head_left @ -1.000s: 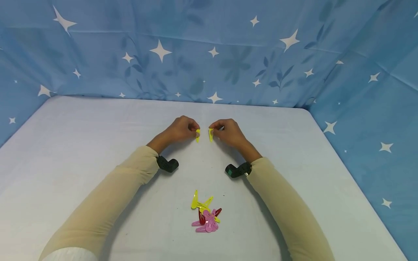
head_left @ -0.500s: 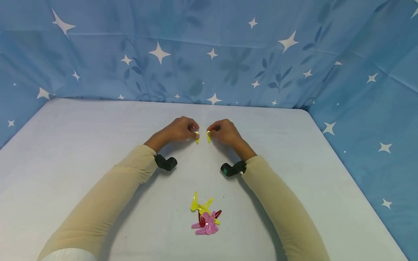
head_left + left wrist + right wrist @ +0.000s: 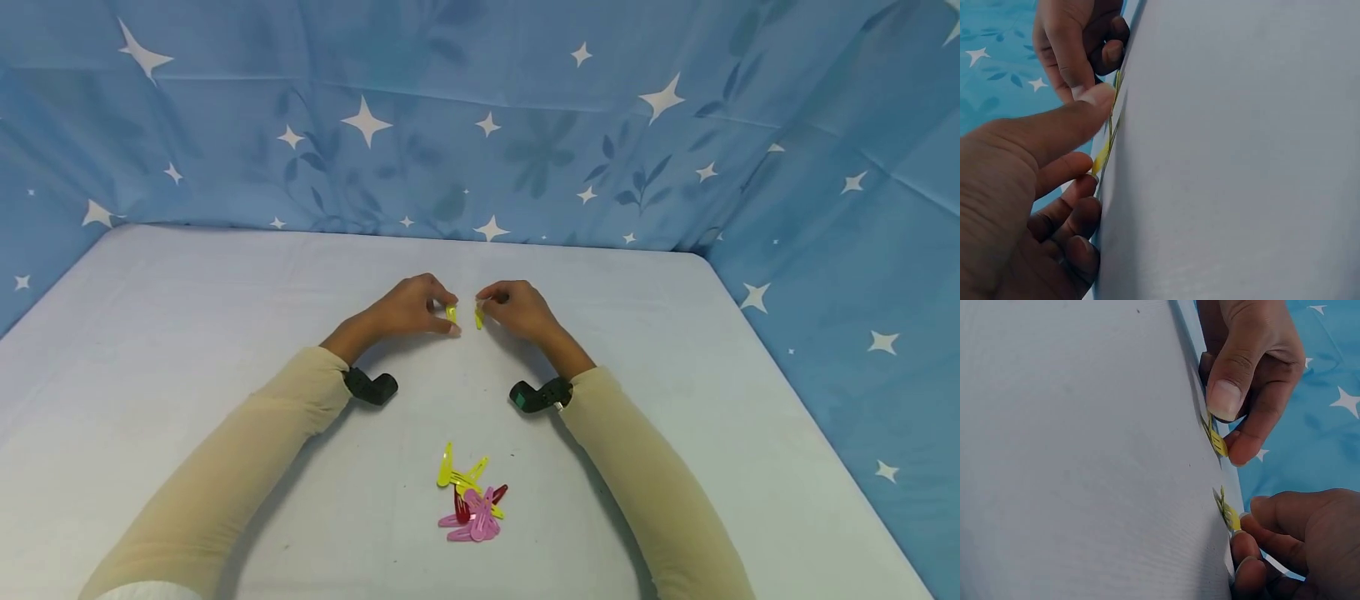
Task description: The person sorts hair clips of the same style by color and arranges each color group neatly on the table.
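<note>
My left hand [image 3: 408,307] is over the far middle of the white table, thumb and index finger spread apart. A yellow snap hair clip [image 3: 451,313] lies between their tips, near or touching both ends; the left wrist view shows this clip [image 3: 1104,156] edge-on. Facing it, my right hand [image 3: 517,310] has its fingertips at the wide end of a second yellow hair clip [image 3: 479,318]. The right wrist view shows that clip [image 3: 1230,515] against the fingertips, its narrow end on the cloth. A small gap separates the two clips.
Nearer the body lies a loose pile of hair clips: several yellow clips [image 3: 446,467], red clips [image 3: 462,507] and pink clips [image 3: 480,523], overlapping. A blue star-patterned curtain [image 3: 420,167] hangs behind the white table [image 3: 225,333]. Both wrists wear black cameras [image 3: 372,388].
The left thumb and index finger have spread from their pinch on the yellow clip, the thumb moving toward the body. The right hand brought its clip slightly left, then stayed nearly still.
</note>
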Demonstrator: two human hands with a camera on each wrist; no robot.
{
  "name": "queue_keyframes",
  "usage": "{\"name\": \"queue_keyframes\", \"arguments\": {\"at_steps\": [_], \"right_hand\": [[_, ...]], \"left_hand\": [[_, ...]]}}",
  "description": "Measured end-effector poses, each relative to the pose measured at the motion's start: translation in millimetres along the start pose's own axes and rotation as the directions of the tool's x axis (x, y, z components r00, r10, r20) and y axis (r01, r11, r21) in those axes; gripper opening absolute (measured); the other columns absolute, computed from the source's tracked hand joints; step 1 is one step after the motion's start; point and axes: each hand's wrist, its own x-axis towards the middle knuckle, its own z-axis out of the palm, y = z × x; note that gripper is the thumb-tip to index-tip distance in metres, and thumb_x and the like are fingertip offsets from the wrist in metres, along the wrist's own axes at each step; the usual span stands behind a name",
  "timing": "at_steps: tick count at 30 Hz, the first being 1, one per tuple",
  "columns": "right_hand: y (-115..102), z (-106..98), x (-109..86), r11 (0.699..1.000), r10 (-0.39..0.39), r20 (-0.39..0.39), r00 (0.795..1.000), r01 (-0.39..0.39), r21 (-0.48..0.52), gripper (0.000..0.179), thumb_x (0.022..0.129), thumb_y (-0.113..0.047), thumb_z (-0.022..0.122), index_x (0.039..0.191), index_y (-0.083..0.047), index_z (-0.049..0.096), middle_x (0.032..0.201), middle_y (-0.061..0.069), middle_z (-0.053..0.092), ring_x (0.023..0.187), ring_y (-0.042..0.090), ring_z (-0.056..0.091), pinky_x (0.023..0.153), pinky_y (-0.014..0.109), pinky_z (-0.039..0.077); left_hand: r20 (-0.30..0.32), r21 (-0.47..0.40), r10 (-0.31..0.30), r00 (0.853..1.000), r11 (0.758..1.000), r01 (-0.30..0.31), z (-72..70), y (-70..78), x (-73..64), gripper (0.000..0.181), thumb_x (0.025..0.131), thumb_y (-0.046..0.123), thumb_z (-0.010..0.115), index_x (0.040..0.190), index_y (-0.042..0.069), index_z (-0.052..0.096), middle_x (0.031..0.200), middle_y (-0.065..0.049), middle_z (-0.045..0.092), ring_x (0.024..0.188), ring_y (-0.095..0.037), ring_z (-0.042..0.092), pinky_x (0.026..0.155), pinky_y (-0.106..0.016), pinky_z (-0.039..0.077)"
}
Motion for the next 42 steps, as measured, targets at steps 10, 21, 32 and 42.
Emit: {"name": "queue_keyframes", "arguments": {"at_steps": [10,21,32,42], "right_hand": [[1,-1,-3.1,1.000,-0.022,0.001,1.000,0.022,0.013,0.024,0.096,-0.021,0.059,0.113,-0.011,0.072,0.102,0.006,0.065,0.091,0.022,0.054,0.079,0.036,0.043],[5,-1,-6.2,0.998,-0.059,-0.044,0.997,0.060,0.014,0.022,0.094,-0.014,0.059,0.111,-0.007,0.073,0.101,0.008,0.066,0.093,0.022,0.056,0.080,0.036,0.044],[15,-5,-17.5,0.990,-0.117,-0.029,0.993,0.119,0.077,0.026,0.098,-0.017,0.057,0.120,-0.007,0.067,0.091,0.007,0.066,0.073,0.018,0.061,0.062,0.030,0.049],[18,-8,-28.4,0.981,-0.195,0.013,0.981,0.195,-0.001,0.025,0.096,-0.017,0.061,0.118,-0.009,0.070,0.106,0.008,0.066,0.080,0.019,0.059,0.067,0.032,0.048]], "left_hand": [[0.018,0.063,0.042,0.999,0.997,-0.043,2.6,7.0,-1.1,0.049,0.083,0.017,0.078,0.126,-0.002,0.064,0.115,-0.015,0.057,0.094,-0.025,0.053,0.084,-0.037,0.044],[0.048,0.072,0.068,0.997,0.995,-0.071,7.5,6.8,5.7,0.048,0.086,0.017,0.076,0.128,-0.001,0.063,0.117,-0.015,0.057,0.095,-0.026,0.053,0.084,-0.038,0.044],[0.007,0.061,0.019,1.000,0.998,-0.019,10.4,2.8,4.1,0.050,0.086,0.016,0.075,0.131,-0.001,0.060,0.116,-0.016,0.055,0.092,-0.025,0.053,0.081,-0.036,0.044],[0.008,0.069,0.034,0.999,0.997,-0.035,9.7,2.4,3.9,0.049,0.086,0.016,0.075,0.130,-0.001,0.060,0.119,-0.017,0.054,0.092,-0.025,0.053,0.081,-0.037,0.044]]}}
